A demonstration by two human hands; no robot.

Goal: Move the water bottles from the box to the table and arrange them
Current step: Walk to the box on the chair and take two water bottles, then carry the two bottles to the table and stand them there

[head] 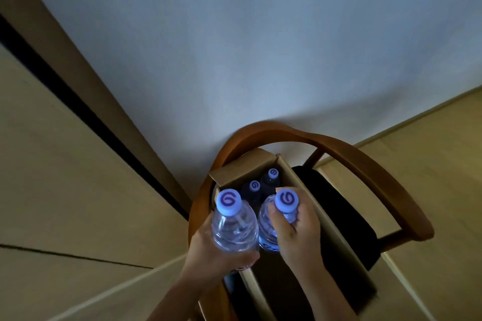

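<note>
Box (300,206): on chair (365,177) seat.
In box: two bottles (254,186), rear.
Held bottles (233,227): side by side, above box front.

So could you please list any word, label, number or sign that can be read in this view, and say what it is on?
No words can be read.
Purple swirl mark, like a "6" or a spiral: on the cap of the left-hand bottle.
The same swirl: on the cap of the right-hand bottle.
The same swirl, smaller and dimmer: on the caps of two bottles in the box.
Bottle body labels: not readable.
</note>
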